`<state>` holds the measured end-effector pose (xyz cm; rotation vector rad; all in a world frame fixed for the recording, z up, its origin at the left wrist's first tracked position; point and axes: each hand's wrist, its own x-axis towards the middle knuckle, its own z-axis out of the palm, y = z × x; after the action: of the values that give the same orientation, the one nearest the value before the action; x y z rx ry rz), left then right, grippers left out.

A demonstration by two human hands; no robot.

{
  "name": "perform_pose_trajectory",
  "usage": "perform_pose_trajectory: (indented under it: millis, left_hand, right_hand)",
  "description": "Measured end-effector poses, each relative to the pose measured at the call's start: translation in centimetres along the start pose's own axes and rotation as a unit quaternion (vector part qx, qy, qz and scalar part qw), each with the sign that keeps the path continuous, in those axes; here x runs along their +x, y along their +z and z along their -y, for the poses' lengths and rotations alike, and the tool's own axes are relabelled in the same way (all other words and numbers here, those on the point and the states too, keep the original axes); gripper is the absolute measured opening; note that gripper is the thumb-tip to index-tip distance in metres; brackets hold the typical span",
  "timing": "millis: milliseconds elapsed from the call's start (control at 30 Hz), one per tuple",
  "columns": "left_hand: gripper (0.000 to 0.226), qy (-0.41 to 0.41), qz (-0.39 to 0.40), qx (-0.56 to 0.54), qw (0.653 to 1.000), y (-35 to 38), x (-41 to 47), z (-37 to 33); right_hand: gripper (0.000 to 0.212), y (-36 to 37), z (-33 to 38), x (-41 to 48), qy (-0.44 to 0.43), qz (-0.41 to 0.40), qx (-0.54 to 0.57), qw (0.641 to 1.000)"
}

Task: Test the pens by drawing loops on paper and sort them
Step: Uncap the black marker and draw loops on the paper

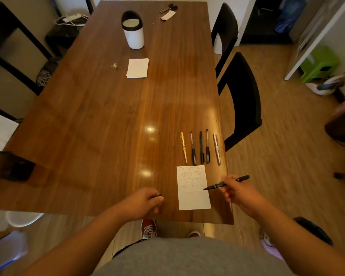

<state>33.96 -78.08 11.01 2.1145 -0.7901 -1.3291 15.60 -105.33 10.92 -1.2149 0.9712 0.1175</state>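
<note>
My right hand (236, 191) grips a black pen (241, 179) with its tip at the right edge of a white paper sheet (194, 198) that carries rows of drawn loops. My left hand (145, 202) is curled near the table's front edge and pinches a small dark thing, probably the pen's cap. Beyond the paper lie several pens side by side: a yellow pen (183, 147), a clear-and-black pen (192, 147), a black pen (201, 147), another clear-and-black pen (207, 146) and a silver pen (216, 148).
On the wooden table (108, 116) are a stack of white paper (137, 68), a white bin with a black lid (133, 29), scissors and a card (167, 11) at the far end, and a small metal bit (114, 65). Black chairs (241, 96) stand along the right side.
</note>
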Motion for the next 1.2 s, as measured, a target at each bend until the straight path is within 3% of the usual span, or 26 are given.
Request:
perform_pose_trajectory:
  millis: [100,300,400,600,867,1200]
  left_hand:
    - [0.016,0.016,-0.044,0.112,0.993,1.9,0.5,0.5]
    - [0.033,0.157,-0.053,0.329,0.929,7.0,1.7,1.5]
    - [0.040,0.180,-0.039,0.381,0.906,8.6,2.2,2.4]
    - [0.039,0.181,-0.037,0.420,0.889,10.1,2.8,3.3]
    - [0.039,0.168,-0.037,0.418,0.892,10.5,2.5,2.5]
    - [0.039,0.175,-0.048,0.421,0.889,10.6,2.6,2.1]
  right_hand:
    - [0.015,2.2,-1.4,0.0,-0.029,-0.041,-0.114,0.992]
    - [0.008,5.8,-3.7,-0.6,-0.095,-0.053,-0.144,0.984]
    - [0.009,6.6,-4.5,-0.7,-0.121,-0.048,-0.191,0.973]
    - [0.009,7.1,-5.5,-0.3,-0.151,-0.019,-0.220,0.964]
    - [0.011,7.2,-6.0,0.0,-0.156,0.012,-0.256,0.954]
    - [0.008,6.6,-5.5,0.5,-0.159,-0.015,-0.252,0.955]
